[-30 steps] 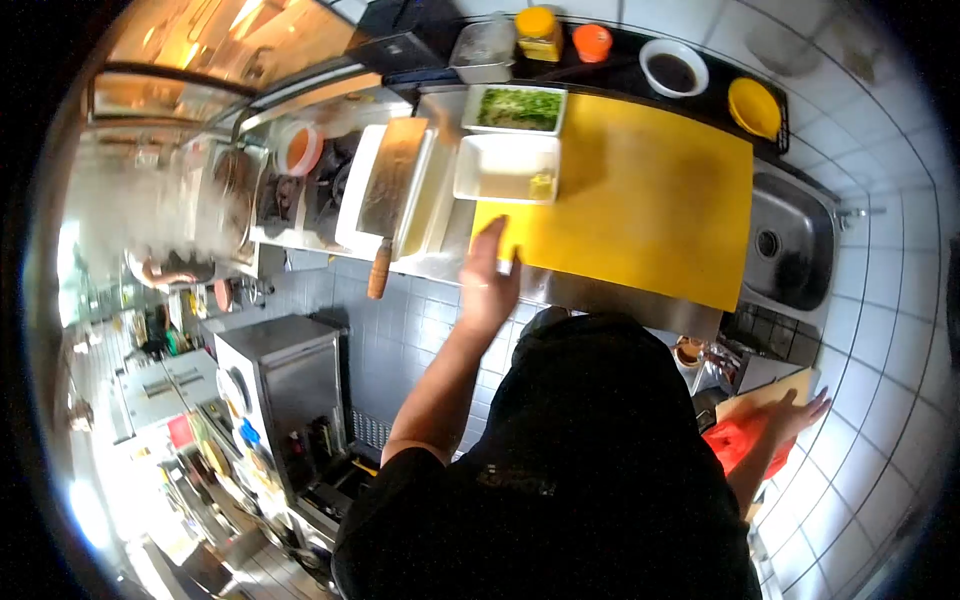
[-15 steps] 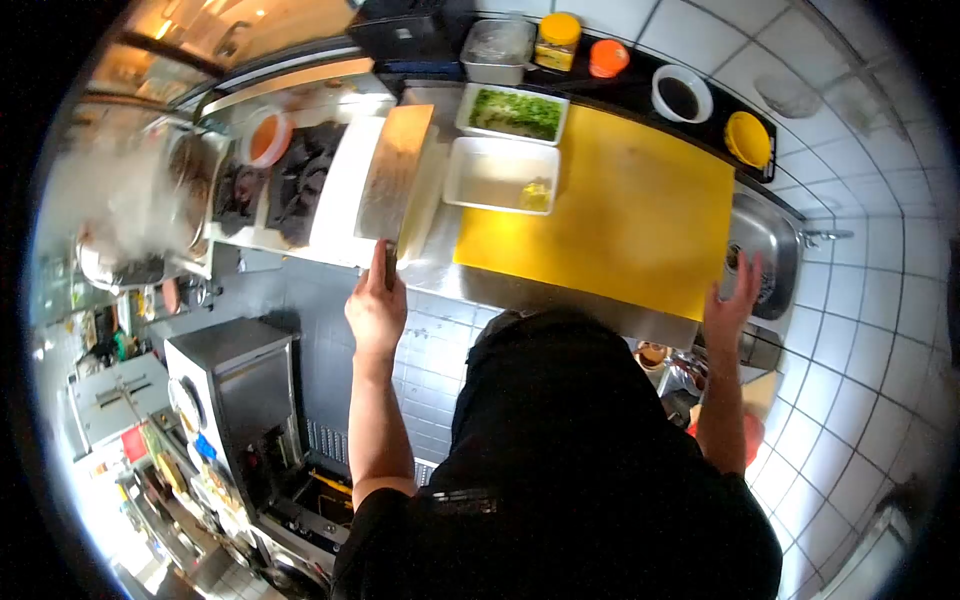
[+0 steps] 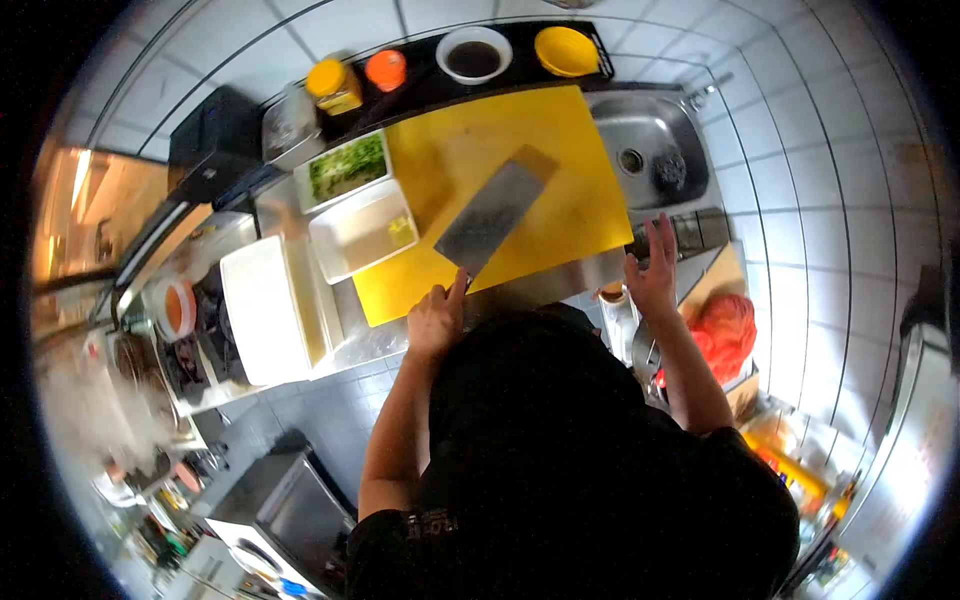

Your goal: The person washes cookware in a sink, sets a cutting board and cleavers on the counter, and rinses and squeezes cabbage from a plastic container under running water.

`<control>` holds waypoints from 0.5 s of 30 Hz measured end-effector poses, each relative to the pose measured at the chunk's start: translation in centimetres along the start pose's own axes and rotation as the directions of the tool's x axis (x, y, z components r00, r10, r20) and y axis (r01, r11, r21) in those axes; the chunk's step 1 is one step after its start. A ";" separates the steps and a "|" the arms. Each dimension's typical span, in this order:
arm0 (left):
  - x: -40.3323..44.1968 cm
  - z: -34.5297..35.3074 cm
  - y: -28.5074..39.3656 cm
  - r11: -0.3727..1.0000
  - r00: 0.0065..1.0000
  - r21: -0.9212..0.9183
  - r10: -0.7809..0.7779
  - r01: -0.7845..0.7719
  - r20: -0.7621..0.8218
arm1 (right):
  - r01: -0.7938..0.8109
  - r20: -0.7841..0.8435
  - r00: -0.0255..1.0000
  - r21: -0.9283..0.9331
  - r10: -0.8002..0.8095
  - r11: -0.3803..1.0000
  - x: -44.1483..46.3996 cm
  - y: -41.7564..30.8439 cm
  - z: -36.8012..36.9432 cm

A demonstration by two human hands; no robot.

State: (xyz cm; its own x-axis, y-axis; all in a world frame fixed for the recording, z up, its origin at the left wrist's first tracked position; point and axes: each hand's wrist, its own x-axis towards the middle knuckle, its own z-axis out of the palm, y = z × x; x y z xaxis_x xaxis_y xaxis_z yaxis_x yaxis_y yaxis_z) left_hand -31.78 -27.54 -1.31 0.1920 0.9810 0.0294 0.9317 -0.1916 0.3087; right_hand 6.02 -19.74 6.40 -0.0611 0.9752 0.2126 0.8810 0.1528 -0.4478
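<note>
My left hand [image 3: 437,317] is closed round the handle of a cleaver [image 3: 492,218], whose broad grey blade lies over the yellow cutting board [image 3: 560,130]; I cannot tell whether it touches the board. My right hand [image 3: 654,268] holds nothing, its fingers apart, just off the board's right corner and in front of the sink. Left of the blade, a white tray [image 3: 345,255] has a small yellow piece at its right end. Behind it stands a second white tray with chopped greens [image 3: 347,167].
A metal sink [image 3: 610,110] adjoins the board on the right. Along the back shelf stand a yellow-lidded jar [image 3: 334,86], an orange-lidded container [image 3: 386,70], a white bowl of dark liquid [image 3: 474,57] and a yellow bowl [image 3: 567,51]. A red bag [image 3: 722,335] sits at lower right.
The cleaver has moved in my left hand from the white surface left of the trays to over the yellow board. The view has turned toward the right. My right hand stays empty.
</note>
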 end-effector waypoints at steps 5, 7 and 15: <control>3.2 2.3 2.5 0.994 0.997 0.089 0.063 -0.060 -0.032 | -0.260 0.022 0.965 -0.055 0.261 0.964 -8.1 2.8 -2.1; 2.8 3.2 2.9 0.979 0.979 0.012 0.204 -0.205 0.014 | -0.345 0.001 0.938 -0.114 0.348 0.932 -13.9 3.2 -1.6; 0.5 7.7 4.0 0.846 0.799 0.027 0.492 -0.533 0.347 | -0.721 0.005 0.693 -0.017 0.721 0.693 -32.5 -0.6 -1.6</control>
State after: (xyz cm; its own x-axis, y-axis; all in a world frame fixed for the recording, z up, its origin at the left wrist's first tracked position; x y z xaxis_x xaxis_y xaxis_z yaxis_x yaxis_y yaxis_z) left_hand -25.64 -28.10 -7.36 0.7185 0.6781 -0.1547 0.6942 -0.6854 0.2200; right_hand 8.23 -51.83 1.15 0.5903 0.7868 -0.1802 0.6623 -0.5997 -0.4491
